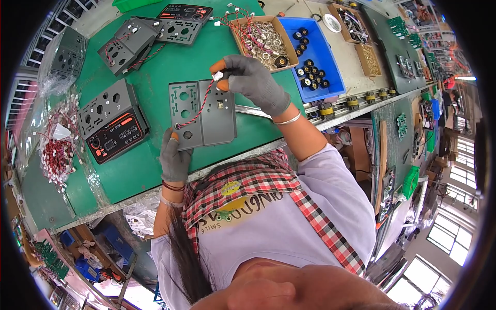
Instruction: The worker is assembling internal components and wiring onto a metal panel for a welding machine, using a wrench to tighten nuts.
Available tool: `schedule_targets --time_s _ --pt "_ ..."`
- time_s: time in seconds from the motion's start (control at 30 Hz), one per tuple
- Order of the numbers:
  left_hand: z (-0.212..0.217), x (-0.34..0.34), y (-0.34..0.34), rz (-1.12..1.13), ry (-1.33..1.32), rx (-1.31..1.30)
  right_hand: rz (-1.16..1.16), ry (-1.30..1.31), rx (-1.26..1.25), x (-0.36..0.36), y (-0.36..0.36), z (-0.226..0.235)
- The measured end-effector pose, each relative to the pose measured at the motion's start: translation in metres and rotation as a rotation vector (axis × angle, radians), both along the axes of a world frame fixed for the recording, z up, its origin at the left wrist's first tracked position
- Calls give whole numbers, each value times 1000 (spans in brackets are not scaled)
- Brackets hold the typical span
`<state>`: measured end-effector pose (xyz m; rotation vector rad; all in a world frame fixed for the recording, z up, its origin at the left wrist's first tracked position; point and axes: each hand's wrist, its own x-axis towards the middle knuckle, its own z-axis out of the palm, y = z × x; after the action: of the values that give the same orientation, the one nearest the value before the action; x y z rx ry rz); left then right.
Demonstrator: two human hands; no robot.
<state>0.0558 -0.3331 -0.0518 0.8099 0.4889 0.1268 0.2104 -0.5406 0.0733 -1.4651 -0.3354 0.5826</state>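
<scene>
Gray gloves with orange fingertips cover the two hands, which work apart: the left hand grips the lower left corner of one gray panel, and the right hand pinches one white connector between thumb and finger. The panel, over the green bench, has round and bracket-shaped cutouts; one twisted red-and-black cable crosses its face (the right hand hides a bit of its upper right edge). Near it on the left lies one black-and-orange faceplate; a second faceplate lies farther off. Just beyond the right hand, one cardboard box of metal rings touches one blue tray of black knobs, too crowded for a sure count.
</scene>
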Motion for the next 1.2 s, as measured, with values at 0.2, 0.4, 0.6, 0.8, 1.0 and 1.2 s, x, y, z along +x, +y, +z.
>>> schedule_targets --time_s 0.2,0.4,0.6,0.8,1.0,1.2 --pt "8 -2 -3 0 18 82 17 261 169 -16 19 -28" --pt "23 3 -6 -178 -207 1282 112 -10 -136 -48 55 -65" --pt "-2 -1 5 -343 -90 659 108 -560 -529 -59 80 -86" --pt "-7 2 1 -156 -69 210 109 -748 -663 -60 83 -85" --pt "-21 -1 6 -167 -155 1027 174 -835 -725 -57 83 -77" --pt "-28 -5 9 -206 -119 979 267 -896 -847 -51 83 -79"
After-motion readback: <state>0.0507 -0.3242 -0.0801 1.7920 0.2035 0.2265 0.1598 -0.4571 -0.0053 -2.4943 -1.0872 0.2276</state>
